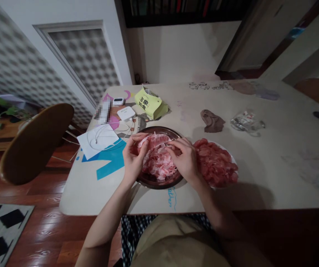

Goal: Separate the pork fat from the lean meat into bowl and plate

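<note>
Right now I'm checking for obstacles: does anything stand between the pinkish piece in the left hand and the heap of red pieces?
Yes: the right hand stands between the pinkish piece, held by the left hand over the bowl, and the red heap.

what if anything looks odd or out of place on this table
Mainly the blue handwriting on the tabletop itself, an unusual place to write. What looks like a brown cloth also lies crumpled behind the red pieces. No spill shows around the bowl.
</note>
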Motion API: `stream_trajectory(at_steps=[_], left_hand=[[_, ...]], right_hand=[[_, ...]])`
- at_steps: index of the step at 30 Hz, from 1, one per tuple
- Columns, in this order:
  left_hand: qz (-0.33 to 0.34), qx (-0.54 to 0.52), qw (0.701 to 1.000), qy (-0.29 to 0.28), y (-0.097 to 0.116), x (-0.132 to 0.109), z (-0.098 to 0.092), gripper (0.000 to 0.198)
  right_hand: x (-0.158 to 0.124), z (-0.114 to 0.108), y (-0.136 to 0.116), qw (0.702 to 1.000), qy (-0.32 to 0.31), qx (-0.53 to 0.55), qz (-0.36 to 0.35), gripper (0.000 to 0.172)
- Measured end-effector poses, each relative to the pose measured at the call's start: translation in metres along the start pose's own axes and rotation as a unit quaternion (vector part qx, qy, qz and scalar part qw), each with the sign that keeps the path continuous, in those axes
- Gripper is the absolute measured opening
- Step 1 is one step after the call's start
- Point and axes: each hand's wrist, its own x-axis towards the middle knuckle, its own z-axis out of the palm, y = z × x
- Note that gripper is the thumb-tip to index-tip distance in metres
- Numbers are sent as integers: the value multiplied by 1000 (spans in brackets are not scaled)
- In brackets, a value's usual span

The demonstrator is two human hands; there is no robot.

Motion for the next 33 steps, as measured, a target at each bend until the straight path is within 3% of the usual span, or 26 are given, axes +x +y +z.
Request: stream_trajectory(at_steps=[3,12,18,24,33], left_hand=[[3,-10,1000,-19,0,0,2,19],[-16,6,997,-78,2,-3,2,21],[-3,14,985,-172,5,0,0,36],[-10,0,986,-164,1,-2,1,32],[-54,-50,976,-205,2,-5,1,31]], right_hand=[[0,3,-3,1000,-8,-1,-14,6],[1,-2,-10,997,51,37,-52,5],[1,-4,-14,993,61,54,-86,17],[-1,-4,-19,988,59,70,-123,26],[-3,-4,-21,981,96,23,-169,22]])
